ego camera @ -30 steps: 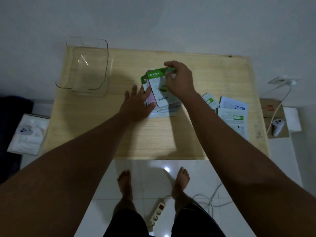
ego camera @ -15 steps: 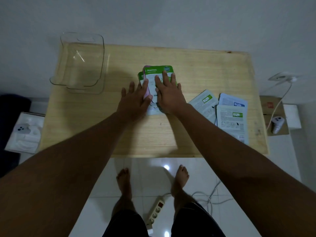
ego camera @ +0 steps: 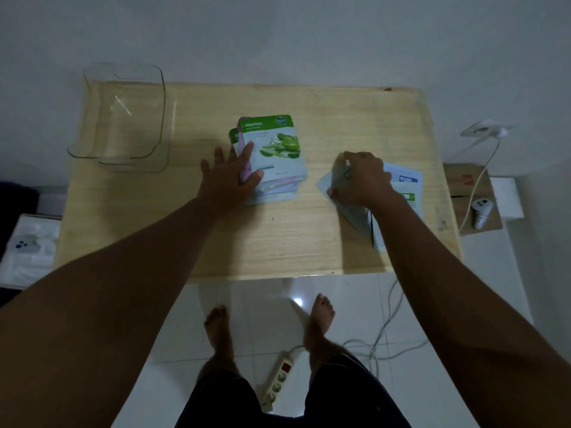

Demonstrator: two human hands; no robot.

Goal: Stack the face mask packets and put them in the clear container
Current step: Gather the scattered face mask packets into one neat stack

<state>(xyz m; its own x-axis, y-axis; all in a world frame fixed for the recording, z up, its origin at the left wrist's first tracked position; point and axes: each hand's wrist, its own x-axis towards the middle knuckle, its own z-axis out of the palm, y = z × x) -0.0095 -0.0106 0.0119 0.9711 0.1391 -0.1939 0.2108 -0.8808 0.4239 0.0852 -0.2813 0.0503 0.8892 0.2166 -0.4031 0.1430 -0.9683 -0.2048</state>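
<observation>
A stack of face mask packets (ego camera: 275,149) lies mid-table, a green Aloe Vera packet on top. My left hand (ego camera: 230,180) rests flat on the stack's left edge, fingers spread. My right hand (ego camera: 360,177) has its fingers curled on a pale loose packet (ego camera: 349,208) to the right, its near edge lifted off the table. Two more packets (ego camera: 408,183) lie partly hidden behind that hand. The clear container (ego camera: 123,118) stands empty at the table's far left corner.
The wooden table (ego camera: 278,242) stands against a white wall. A cardboard box with a white controller (ego camera: 480,211) sits at the right, another controller on white packaging (ego camera: 27,245) at the left. A power strip (ego camera: 278,381) and cables lie on the floor by my feet.
My right hand left the stack and moved right onto a loose packet, taking hold of it. My left hand stays on the stack.
</observation>
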